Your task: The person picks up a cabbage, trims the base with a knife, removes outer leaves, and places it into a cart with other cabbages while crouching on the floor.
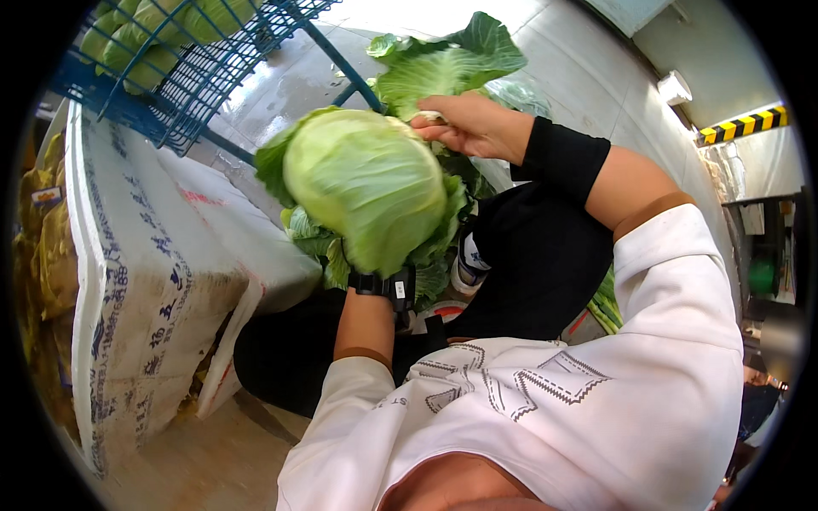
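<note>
A large pale green cabbage head [364, 179] stands up in front of me, over my left wrist, which wears a black strap with a small device. The cabbage hides my left hand, so its fingers cannot be seen. My right hand [470, 124] is closed by the thumb and fingers on a broad green cabbage leaf [441, 70], just beyond the upper right side of the head. Darker outer leaves [275, 163] spread behind the cabbage. More loose leaves [428, 281] lie below, between my legs.
Upper left, a blue wire rack [211, 83] holds several cabbages [147, 38]. A white foam box [160, 274] bearing writing stands at left, beside packed yellowish-brown goods [54, 255]. Clear plastic [524, 96] lies on the tiled floor [575, 70]. Green stalks [604, 303] are right of my knee.
</note>
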Demonstrator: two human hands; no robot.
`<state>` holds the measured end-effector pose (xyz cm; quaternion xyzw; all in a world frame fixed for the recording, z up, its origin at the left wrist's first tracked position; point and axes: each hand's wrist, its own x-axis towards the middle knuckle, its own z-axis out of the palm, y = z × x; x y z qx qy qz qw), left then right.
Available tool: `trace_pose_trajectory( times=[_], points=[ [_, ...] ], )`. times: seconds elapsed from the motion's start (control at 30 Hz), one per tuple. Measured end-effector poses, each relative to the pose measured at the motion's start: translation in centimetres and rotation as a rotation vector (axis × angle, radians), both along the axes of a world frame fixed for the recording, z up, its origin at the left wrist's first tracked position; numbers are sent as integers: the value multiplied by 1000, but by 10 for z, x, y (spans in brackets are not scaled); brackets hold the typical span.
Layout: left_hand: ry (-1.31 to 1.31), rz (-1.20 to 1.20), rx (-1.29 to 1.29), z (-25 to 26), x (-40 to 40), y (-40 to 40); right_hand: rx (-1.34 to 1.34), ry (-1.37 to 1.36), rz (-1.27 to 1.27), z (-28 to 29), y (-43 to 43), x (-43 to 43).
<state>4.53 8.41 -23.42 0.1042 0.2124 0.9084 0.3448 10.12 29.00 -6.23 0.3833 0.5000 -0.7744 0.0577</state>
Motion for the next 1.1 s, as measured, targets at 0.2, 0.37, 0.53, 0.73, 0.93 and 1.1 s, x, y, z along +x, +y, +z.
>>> trace_pose_trajectory(
  times=[0.2,0.37,0.53,0.73,0.93,1.1],
  points=[
    [-49,-91,30,0,-5,-9,199,66,205,32,2,3],
    [-62,-125,25,-1,-3,-18,416,-118,271,30,41,13],
    [-77,-121,28,0,-2,-13,597,-393,491,17,69,25],
    [-107,-24,0,11,-1,-2,611,-54,686,30,47,37],
    [-54,102,-41,16,0,-3,752,389,834,61,-8,42],
    [-3,126,-47,23,3,-2,754,469,813,64,-15,42]
  ],
)
